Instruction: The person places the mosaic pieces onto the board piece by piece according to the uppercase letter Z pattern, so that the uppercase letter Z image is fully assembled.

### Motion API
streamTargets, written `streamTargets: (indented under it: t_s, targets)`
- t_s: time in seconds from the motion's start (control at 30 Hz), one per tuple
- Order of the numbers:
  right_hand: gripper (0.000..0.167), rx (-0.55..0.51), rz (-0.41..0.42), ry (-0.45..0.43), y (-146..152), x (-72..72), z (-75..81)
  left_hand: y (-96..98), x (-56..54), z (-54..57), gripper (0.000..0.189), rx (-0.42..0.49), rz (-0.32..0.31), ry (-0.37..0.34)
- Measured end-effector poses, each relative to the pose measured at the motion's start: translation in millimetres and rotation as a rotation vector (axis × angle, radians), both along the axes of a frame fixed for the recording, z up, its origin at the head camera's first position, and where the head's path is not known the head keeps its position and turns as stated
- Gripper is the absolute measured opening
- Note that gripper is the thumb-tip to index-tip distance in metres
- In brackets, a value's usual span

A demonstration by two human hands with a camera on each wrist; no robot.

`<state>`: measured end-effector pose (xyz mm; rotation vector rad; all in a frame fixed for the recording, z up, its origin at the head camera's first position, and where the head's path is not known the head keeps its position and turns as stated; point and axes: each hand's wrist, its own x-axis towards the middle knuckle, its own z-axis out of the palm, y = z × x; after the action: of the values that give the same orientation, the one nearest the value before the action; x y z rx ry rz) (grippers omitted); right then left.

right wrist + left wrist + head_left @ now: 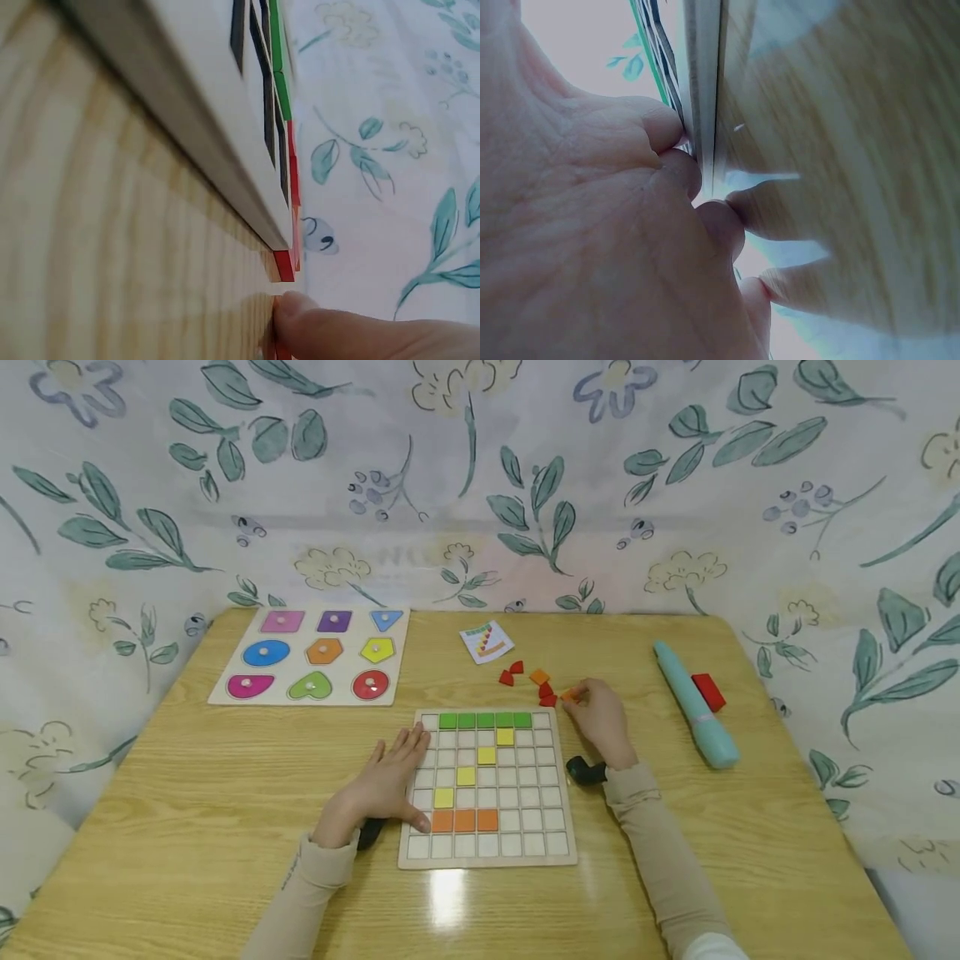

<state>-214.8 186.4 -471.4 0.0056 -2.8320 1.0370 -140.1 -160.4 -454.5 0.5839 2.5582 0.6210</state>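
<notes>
A wooden grid board (487, 863) lies on the table with green tiles (485, 720) along its far row. Several yellow tiles (466, 776) run diagonally across it, and three orange tiles (464, 820) sit in a near row. My left hand (386, 785) rests on the board's left edge, fingers spread. Beyond the far right corner, my right hand (600, 718) pinches an orange tile (567, 695) between thumb and fingertips. Just left of those fingers are red pieces (547, 700) and a loose orange tile (539, 677). In the right wrist view my thumb (322, 330) partly hides the piece.
A shape puzzle board (300, 697) with knobbed pieces lies at the back left. Behind the grid board is a pattern card (487, 642). On the right lie a teal tapered object (697, 710) and a red block (708, 692). A floral cloth (450, 485) hangs behind the table.
</notes>
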Motion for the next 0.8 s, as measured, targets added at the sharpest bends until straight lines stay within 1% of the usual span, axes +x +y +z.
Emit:
streamTargets:
  t_s: [0.1, 0.2, 0.3, 0.4, 0.5, 0.57, 0.7, 0.77, 0.8]
  targets:
    - [0.030, -0.037, 0.003, -0.029, -1.1, -1.2, 1.4, -0.6, -0.4, 1.9, 0.135, -0.004, 0.005, 0.000]
    - [0.034, -0.078, 0.024, -0.052, -0.5, -1.4, 2.4, -0.7, -0.6, 3.0, 0.134, -0.007, 0.006, -0.002]
    - [0.029, -0.085, 0.045, -0.055, 0.9, 0.2, 2.1, -0.4, -0.3, 3.6, 0.134, -0.007, 0.004, -0.003]
    - [0.023, -0.065, 0.067, -0.056, 3.3, 2.3, 2.1, 0.2, -0.2, 3.8, 0.134, -0.005, 0.006, -0.003]
    - [0.023, -0.094, 0.101, -0.092, 4.8, 5.5, 6.5, 0.8, 0.3, 3.2, 0.134, 0.002, 0.006, -0.005]
    - [0.025, -0.183, 0.142, -0.170, 4.4, 8.2, 11.6, 1.1, 0.9, 3.1, 0.134, 0.009, 0.003, -0.009]
    - [0.033, -0.392, 0.247, -0.371, -0.2, 13.1, 23.0, 0.5, 0.8, 3.1, 0.133, 0.006, -0.001, -0.007]
    - [0.033, -0.440, 0.306, -0.446, -3.8, 15.7, 27.4, 0.1, 0.2, 3.3, 0.133, -0.004, -0.003, 0.001]
    - [0.032, -0.431, 0.343, -0.464, -5.5, 17.5, 29.5, 0.0, -0.3, 3.5, 0.133, -0.006, -0.003, 0.005]
